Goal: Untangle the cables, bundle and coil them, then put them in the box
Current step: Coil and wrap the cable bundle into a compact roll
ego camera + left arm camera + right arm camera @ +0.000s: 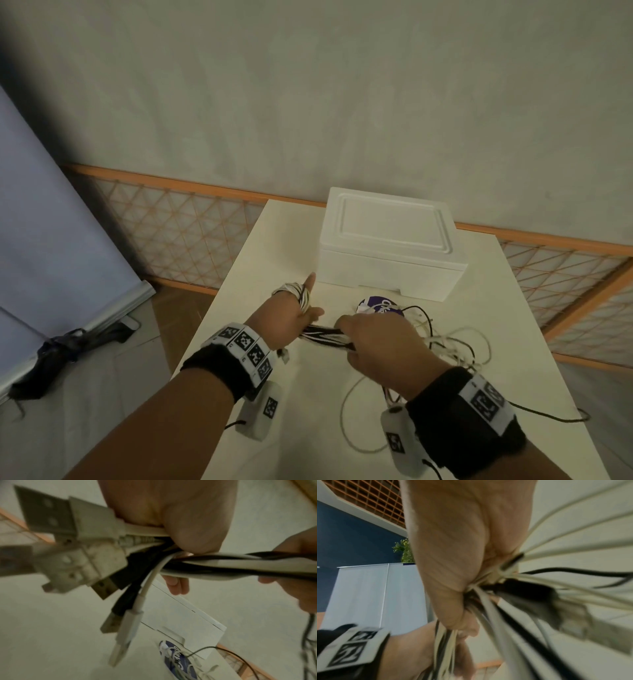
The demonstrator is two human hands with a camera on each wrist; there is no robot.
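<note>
Both hands (329, 329) grip round, smooth cables (327, 334).

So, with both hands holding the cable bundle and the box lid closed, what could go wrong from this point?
1. The foam box is closed while the left hand and right hand both grip the cable bundle; freeing a hand for the lid may let the coil spring apart.
2. Loose cables on the table lie over the purple disc; pulling could drag it.
3. The USB plugs hang free and could snag.
</note>
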